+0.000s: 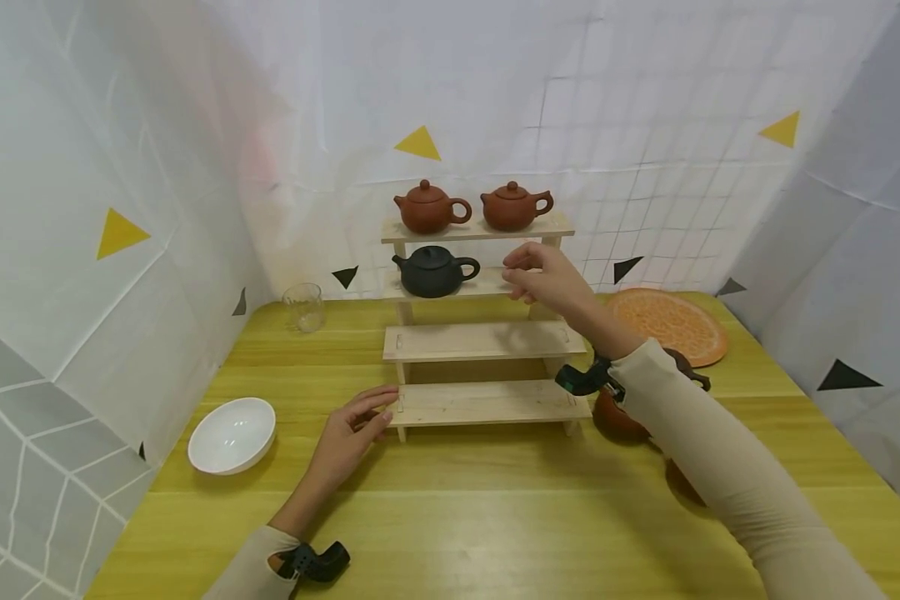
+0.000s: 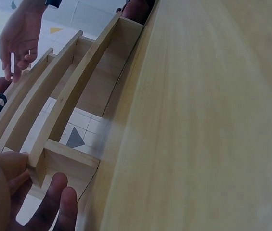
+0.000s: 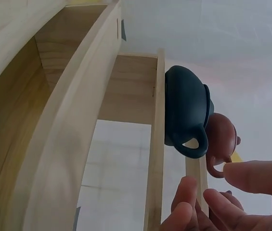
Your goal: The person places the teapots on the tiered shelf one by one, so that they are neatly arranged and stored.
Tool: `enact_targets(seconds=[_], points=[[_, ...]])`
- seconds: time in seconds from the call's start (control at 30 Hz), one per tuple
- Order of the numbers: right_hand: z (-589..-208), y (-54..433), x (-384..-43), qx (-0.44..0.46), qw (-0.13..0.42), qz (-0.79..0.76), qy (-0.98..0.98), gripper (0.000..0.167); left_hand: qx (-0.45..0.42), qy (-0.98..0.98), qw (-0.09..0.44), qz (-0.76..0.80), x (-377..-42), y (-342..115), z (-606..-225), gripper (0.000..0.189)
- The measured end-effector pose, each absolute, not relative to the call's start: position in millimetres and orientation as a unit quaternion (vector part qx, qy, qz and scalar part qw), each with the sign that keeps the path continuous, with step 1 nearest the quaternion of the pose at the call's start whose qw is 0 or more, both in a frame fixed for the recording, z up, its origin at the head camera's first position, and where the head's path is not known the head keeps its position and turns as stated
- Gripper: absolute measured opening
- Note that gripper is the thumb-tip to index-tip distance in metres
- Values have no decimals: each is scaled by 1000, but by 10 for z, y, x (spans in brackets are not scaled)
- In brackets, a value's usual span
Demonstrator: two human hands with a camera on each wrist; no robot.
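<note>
A wooden stepped display rack [image 1: 483, 342] with several tiers stands on the table. Its lowest left end is held between the thumb and fingers of my left hand [image 1: 352, 437]; in the left wrist view, a fingertip meets the board's corner. On the second tier from the top, toward the left, sits a black teapot [image 1: 431, 273], its handle pointing right. My right hand [image 1: 543, 279] is over that tier's right part, apart from the handle, fingers loosely bent with nothing in them. Two reddish-brown teapots, a left one [image 1: 425, 208] and a right one [image 1: 513, 207], sit on the top tier.
A white bowl [image 1: 232, 435] and a clear glass [image 1: 303, 307] stand left of the rack. To the right lie an orange-patterned round mat [image 1: 667, 321] and a brown teapot [image 1: 618, 421], partly hidden by my right forearm. Another brown piece [image 1: 682, 483] shows below the arm.
</note>
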State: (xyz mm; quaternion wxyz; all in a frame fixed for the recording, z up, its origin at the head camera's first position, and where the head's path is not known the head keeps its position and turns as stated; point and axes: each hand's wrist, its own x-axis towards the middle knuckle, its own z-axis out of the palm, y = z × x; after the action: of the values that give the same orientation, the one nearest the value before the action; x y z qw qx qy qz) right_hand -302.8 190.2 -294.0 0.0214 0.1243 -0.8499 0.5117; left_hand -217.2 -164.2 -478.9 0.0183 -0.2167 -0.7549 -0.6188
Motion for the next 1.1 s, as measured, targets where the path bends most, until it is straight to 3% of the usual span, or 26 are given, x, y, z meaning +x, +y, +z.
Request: enact_targets(seconds=[1.1], points=[[-2781,2680,-2399,107,-4,455,-884,41,-214,-758,20,-616,-2169,-1629,-4773,31]])
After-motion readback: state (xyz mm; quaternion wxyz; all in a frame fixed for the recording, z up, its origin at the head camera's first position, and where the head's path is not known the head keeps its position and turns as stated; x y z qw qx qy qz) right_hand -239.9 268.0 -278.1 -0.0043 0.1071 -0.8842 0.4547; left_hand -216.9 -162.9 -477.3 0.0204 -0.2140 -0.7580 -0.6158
